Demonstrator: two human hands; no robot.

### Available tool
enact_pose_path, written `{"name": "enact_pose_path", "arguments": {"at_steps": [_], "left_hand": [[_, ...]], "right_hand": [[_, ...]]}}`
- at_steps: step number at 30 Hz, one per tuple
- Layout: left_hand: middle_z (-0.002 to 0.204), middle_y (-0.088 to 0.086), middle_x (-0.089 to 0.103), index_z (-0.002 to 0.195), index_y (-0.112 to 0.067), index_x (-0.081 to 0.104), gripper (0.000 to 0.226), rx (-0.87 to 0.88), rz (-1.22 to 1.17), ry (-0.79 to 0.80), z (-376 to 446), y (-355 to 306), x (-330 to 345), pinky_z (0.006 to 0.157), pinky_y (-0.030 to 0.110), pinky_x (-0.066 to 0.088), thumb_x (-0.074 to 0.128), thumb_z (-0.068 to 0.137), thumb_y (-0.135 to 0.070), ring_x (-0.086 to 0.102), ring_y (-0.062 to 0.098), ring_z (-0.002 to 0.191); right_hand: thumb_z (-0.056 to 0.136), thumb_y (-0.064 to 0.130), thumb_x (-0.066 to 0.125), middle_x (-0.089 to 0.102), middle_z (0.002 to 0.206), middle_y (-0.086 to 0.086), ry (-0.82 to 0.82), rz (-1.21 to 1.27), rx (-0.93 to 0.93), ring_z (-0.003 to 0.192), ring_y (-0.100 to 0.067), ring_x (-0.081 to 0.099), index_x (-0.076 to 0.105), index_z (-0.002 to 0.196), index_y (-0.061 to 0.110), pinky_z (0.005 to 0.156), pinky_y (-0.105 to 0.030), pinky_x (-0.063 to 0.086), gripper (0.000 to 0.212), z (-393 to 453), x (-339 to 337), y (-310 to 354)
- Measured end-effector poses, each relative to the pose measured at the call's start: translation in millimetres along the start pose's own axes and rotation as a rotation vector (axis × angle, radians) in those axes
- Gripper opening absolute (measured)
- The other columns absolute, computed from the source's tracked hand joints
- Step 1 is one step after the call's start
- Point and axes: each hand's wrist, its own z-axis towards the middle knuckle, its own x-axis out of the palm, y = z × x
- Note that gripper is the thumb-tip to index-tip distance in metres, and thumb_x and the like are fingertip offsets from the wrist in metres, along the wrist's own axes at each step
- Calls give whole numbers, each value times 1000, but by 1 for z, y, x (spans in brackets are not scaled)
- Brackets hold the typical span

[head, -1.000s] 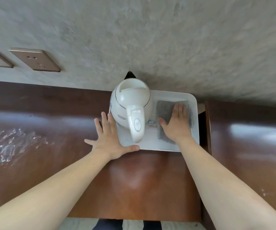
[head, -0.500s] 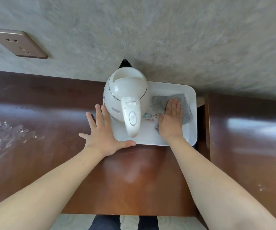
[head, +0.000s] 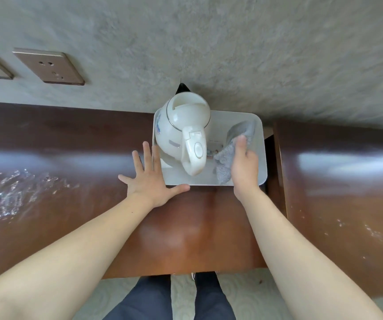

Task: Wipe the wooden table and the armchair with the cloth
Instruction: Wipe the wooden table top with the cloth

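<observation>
Right hand (head: 244, 166) gripping crumpled grey cloth (head: 228, 153), lifted over right part of white rectangular tray (head: 261, 144) at back edge of glossy dark-brown wooden worktop (head: 70, 181); left hand (head: 150, 179) spread flat, grip wide, beside white electric kettle (head: 183, 132)

Rear wall (head: 232, 42): grey, mottled plaster-like finish. Two bronze-coloured socket plates (head: 48, 68) mounted at left, the farther one cut off by the frame edge. A second dark wooden unit (head: 342, 192) stands at right behind a narrow gap. Floor (head: 243, 294): pale, with a faint swirl pattern. Soft light glares off the polished wood.
</observation>
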Motion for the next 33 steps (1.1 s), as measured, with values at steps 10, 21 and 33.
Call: {"name": "enact_pose_path", "arguments": {"at_steps": [10,21,33], "left_hand": [[170,-3,-5,160,-24,-8,128,56,15,-188,-80,63,-18,107,49,44,16,60,-101,-2,22,156],[169,5,14,161,-17,9,127,-114,119,-249,-209,140,22,120,42,26,1,63,-97,15,26,154],[170,5,10,162,-17,7,114,-195,149,-224,-227,290,11,124,47,16,7,75,-91,12,28,154]], "right_hand": [[96,51,43,68,80,15,28,268,-232,78,-1,64,65,83,27,77,-23,50,35,-97,-2,91],[88,45,45,64,87,-1,240,402,-213,88,-22,58,66,75,20,96,-55,47,34,-201,20,65],[85,52,41,63,74,11,302,311,-153,83,-18,57,71,64,36,86,-43,48,40,-318,158,55]]}}
